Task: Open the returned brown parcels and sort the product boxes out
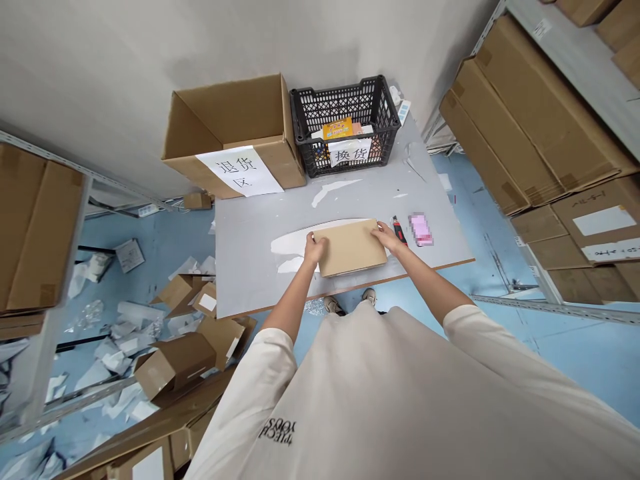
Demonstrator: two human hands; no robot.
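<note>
- One cardboard box [353,249] is being held near the front edge of the tabletop [243,267]; tugging backward could be sending it over.
- Both the left hand [315,249] and right hand [385,236] are pinching its ends, thumbs on top; an uneven grip could be twisting it.
- Just rightward, a cutter [399,230] is lying, blade unclear; a sweeping wrist could be knocking it.

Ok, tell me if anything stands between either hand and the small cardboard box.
Nothing visible does: the left hand and right hand hold the small cardboard box directly, at opposite ends. The red-and-black cutter lies beside the right hand, not between it and the box.
</note>
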